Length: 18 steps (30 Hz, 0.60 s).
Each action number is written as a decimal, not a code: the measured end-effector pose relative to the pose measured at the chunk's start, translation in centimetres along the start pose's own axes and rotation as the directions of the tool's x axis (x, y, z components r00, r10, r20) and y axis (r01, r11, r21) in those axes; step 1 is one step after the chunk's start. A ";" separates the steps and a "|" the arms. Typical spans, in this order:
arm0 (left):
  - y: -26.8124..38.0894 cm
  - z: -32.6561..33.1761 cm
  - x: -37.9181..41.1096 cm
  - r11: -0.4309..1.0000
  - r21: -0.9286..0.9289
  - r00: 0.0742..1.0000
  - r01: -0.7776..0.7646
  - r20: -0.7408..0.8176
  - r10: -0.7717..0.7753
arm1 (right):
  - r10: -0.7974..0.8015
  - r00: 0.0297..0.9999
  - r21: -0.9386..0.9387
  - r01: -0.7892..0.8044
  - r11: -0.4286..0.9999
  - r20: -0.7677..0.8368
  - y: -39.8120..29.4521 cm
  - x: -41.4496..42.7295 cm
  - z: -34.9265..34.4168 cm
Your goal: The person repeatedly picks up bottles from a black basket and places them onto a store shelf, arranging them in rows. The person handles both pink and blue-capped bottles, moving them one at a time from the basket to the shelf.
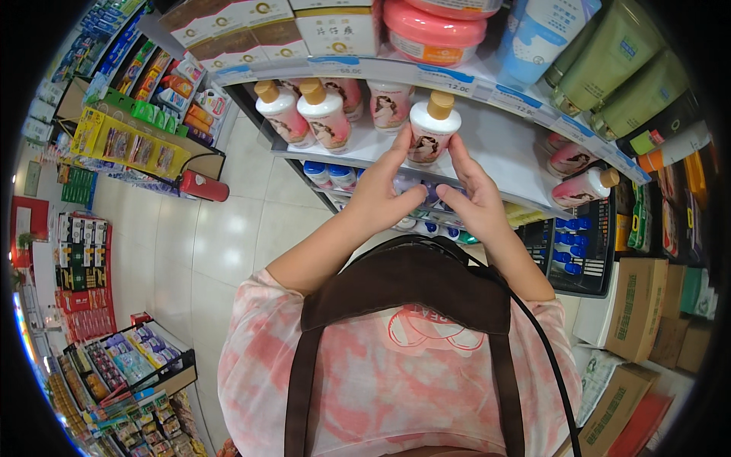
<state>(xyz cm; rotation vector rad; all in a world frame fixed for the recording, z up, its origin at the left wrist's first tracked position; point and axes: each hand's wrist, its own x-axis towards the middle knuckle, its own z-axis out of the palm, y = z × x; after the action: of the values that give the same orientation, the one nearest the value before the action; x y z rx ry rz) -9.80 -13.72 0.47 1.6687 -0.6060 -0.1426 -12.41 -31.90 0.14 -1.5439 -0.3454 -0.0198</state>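
Observation:
A white and pink lotion bottle with a gold cap (429,128) stands upright at the front of a white store shelf (491,149). My left hand (385,185) has its fingertips at the bottle's left side, and my right hand (471,191) has its fingertips at the right side; both thumbs point inward below it. Similar bottles (324,123) stand to the left, one more (390,105) just behind. At the shelf's right end, another such bottle (579,188) shows tilted beside more bottles of the same kind.
The shelf above, with a price rail (400,71), holds boxes (337,34), pink tubs (434,34) and squeeze tubes (611,54). Blue-capped bottles (328,173) stand lower. Cardboard cartons (635,308) are stacked at right. A red cylinder (204,186) juts from the left display over the tiled floor.

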 end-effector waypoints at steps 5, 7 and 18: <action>-0.5 -1.2 -0.9 1.000 -0.002 0.995 -0.026 -0.095 0.025 | 0.010 0.998 -0.023 -0.009 1.000 0.062 0.1 1.2 1.5; -1.2 -1.6 -1.1 0.999 0.035 0.989 -0.027 -0.142 0.032 | 0.012 0.997 -0.022 -0.010 1.000 0.072 0.3 1.6 2.1; -1.5 -3.0 -1.5 0.999 -0.040 0.981 -0.017 -0.195 0.009 | 0.012 0.996 -0.014 -0.011 1.000 0.093 0.9 2.9 3.9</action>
<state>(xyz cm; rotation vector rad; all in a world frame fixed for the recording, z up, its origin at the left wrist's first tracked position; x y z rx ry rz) -9.31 -10.27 -0.72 1.6155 -0.4627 0.0183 -10.27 -27.47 -0.06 -1.5630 -0.4106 0.0594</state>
